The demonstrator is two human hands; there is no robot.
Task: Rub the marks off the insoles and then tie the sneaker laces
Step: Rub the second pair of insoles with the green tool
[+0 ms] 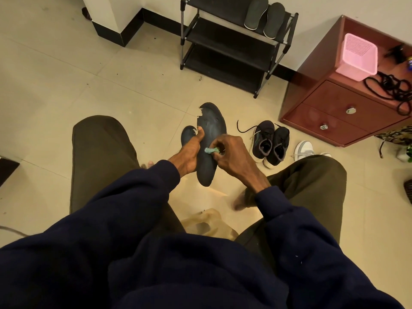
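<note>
Head view: left hand (189, 150) grips two dark insoles (212, 127), right hand (234, 157) just beside it pinches a green wad (211, 150) onto one.

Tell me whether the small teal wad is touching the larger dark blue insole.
Touching. The head view shows the right hand pressing the small teal wad against the dark blue insole, no gap between.
</note>
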